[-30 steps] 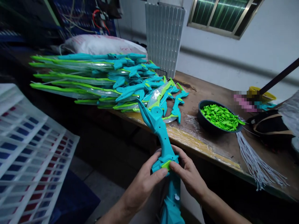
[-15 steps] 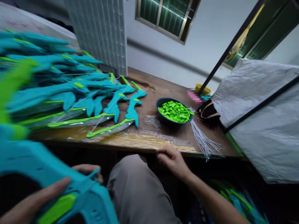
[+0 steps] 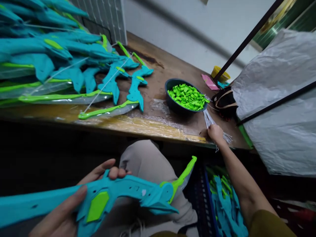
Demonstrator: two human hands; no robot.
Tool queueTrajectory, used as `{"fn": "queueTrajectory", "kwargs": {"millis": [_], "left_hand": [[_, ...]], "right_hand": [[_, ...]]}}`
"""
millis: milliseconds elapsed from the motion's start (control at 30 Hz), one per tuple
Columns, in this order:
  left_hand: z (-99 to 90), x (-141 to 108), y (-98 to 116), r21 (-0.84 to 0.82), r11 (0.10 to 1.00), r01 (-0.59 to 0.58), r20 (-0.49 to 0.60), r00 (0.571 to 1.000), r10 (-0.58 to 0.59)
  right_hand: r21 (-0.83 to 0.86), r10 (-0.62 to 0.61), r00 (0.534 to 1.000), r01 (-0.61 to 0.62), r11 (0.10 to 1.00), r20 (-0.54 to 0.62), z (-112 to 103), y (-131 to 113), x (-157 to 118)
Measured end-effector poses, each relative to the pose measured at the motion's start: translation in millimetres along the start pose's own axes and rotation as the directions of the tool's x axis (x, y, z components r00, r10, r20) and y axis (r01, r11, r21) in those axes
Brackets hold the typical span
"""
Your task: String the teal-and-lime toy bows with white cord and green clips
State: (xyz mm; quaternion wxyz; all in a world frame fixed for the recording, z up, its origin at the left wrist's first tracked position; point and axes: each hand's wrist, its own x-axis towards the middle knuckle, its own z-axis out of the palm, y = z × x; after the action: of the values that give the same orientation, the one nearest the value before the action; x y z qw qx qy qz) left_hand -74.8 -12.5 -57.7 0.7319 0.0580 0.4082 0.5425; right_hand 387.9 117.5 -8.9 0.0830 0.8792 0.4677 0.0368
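Observation:
My left hand (image 3: 98, 184) is closed around a turquoise toy bow (image 3: 130, 187) with a green inlay and a green limb at its right end. The bow lies across my lap, its left part running out of view. At the table's front edge my right hand (image 3: 215, 133) is closed over a bundle of white strings (image 3: 208, 118); its fingertips are hidden. Just behind the strings stands a dark bowl (image 3: 170, 100) full of small bright green plastic pieces (image 3: 186, 96).
Strung toy bows (image 3: 74, 49) are piled on the left of the table (image 3: 158, 121). A blue crate (image 3: 209, 200) below on the right holds more turquoise parts (image 3: 224, 200). A black pouch (image 3: 224, 102), yellow cup (image 3: 219, 74), dark pole (image 3: 247, 39) and white sheeting (image 3: 276, 98) stand right.
My right hand has moved right, from the table edge onto the white strings. The bow in my left hand has turned and come down across my lap. The view has tilted downward.

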Motion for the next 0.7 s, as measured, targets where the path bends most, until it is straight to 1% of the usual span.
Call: {"fn": "queueTrajectory", "kwargs": {"millis": [33,100,133,200,333,400,433,467,500,533,567,600,633,667,700], "left_hand": [[11.7,-7.0,-3.0,-0.006,0.999,-0.039,-0.034,0.999,0.039],[29.8,-12.4,-8.4,0.006,1.000,-0.021,0.002,1.000,0.021],[35.4,-12.0,-11.1,0.019,1.000,-0.015,0.030,0.999,0.014],[40.2,-8.3,-16.8,0.053,0.999,0.004,0.069,0.998,-0.008],[38.9,-2.7,-31.8,0.060,0.998,0.025,0.091,0.995,-0.030],[38.6,-2.2,-41.2,0.041,0.998,0.038,0.138,0.990,-0.044],[39.0,-1.9,-46.0,0.037,0.998,0.055,0.179,0.982,-0.061],[39.5,-1.2,-50.8,0.033,0.996,0.079,0.230,0.970,-0.085],[40.1,-0.1,-55.3,0.029,0.994,0.107,0.285,0.952,-0.111],[40.7,1.6,-59.2,0.028,0.990,0.139,0.341,0.929,-0.141],[41.0,3.6,-62.4,0.039,0.984,0.174,0.398,0.901,-0.175],[40.8,6.0,-64.7,0.057,0.978,0.203,0.445,0.871,-0.207],[40.2,8.5,-65.9,0.075,0.972,0.222,0.476,0.849,-0.230],[38.8,10.9,-66.2,0.089,0.969,0.232,0.494,0.834,-0.245],[36.7,13.0,-65.7,0.102,0.965,0.241,0.503,0.825,-0.259]], "right_hand": [[-0.019,0.000,1.000,0.000,1.000,-0.004,0.4,-0.5,-0.2],[-0.038,-0.011,0.999,0.009,0.999,-0.030,-0.3,-1.1,-2.4],[-0.039,-0.021,0.998,0.019,0.999,-0.054,-1.5,-1.1,-4.4],[-0.026,-0.055,0.990,0.052,0.998,-0.127,-5.3,-0.7,-9.9],[0.055,-0.128,0.954,0.149,0.987,-0.272,-17.9,-5.1,-25.7],[0.128,-0.190,0.935,0.237,0.963,-0.300,-25.1,-14.1,-42.9],[0.171,-0.246,0.923,0.305,0.937,-0.297,-28.6,-20.6,-56.5],[0.218,-0.324,0.903,0.389,0.895,-0.283,-31.6,-28.2,-73.8],[0.265,-0.416,0.871,0.479,0.837,-0.261,-34.0,-36.2,-94.7],[0.315,-0.524,0.821,0.570,0.759,-0.225,-35.7,-44.1,-118.3],[0.367,-0.630,0.755,0.646,0.669,-0.181,-36.5,-51.1,-143.1],[0.415,-0.725,0.675,0.703,0.577,-0.134,-36.4,-56.5,-167.6],[0.496,-0.821,0.566,0.735,0.462,-0.073,-35.6,-59.8,-189.7],[0.602,-0.894,0.448,0.712,0.360,0.006,-34.1,-60.9,-208.0],[0.694,-0.940,0.333,0.661,0.285,0.069,-32.2,-60.1,-221.3]]}}
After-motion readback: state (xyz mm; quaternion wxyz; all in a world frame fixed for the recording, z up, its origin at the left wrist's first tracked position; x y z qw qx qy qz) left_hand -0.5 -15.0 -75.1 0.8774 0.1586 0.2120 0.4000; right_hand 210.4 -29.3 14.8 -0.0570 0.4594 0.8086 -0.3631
